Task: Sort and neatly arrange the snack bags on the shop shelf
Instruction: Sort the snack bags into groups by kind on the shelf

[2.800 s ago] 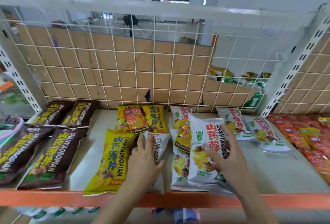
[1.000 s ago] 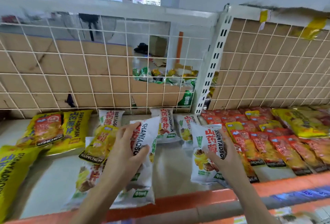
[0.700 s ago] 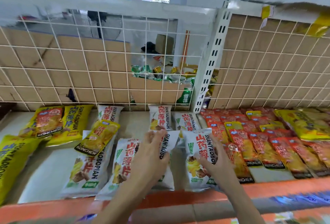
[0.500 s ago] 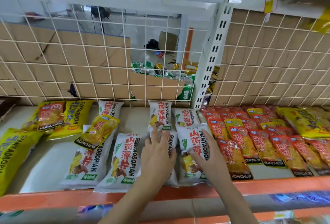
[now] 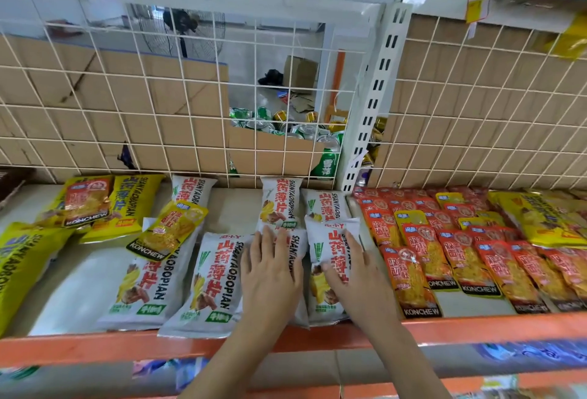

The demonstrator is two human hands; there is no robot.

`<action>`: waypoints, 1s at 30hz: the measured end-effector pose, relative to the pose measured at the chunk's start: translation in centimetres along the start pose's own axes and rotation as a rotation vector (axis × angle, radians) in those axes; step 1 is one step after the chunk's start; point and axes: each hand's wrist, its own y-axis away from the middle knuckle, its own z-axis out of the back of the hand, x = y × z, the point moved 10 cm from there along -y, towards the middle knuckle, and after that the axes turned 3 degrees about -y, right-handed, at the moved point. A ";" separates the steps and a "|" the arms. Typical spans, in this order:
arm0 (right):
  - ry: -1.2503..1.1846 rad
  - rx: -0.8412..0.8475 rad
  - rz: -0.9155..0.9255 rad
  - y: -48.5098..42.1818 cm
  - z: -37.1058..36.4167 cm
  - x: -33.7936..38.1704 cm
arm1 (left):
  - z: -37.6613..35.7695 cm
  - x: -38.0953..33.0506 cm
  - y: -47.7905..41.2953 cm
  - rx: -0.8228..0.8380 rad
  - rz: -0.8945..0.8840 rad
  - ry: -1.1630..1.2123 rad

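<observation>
On the shelf [image 5: 95, 347] lie white snack bags [image 5: 209, 278], red lettering; my left hand [image 5: 270, 274] and right hand [image 5: 360, 281] press two, fingers straight.

Head camera looks down, close over shelf [image 5: 476, 324].

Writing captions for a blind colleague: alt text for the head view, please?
Both hands lie flat on white snack bags at the shelf front, the left hand on one, the right hand on its neighbour. More white bags and yellow bags lie to the left, red packets to the right, a wire grid behind.
</observation>
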 end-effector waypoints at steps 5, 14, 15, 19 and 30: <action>0.013 0.031 0.015 0.0 0.1 0.0 | 0.1 -0.1 -0.3 0.019 -0.036 -0.016; 0.105 -0.057 -0.011 1.2 3.1 -0.5 | 3.8 0.1 -0.5 0.029 -0.303 0.162; 0.106 -0.084 -0.006 1.6 3.7 -0.4 | 4.2 0.4 -0.6 0.033 -0.326 0.189; 0.086 -0.182 -0.034 3.9 6.8 -0.5 | 6.1 1.8 -0.2 0.014 -0.391 0.268; 0.119 -0.280 -0.183 10.7 9.9 -3.3 | 10.4 3.9 0.6 -0.125 -0.553 0.291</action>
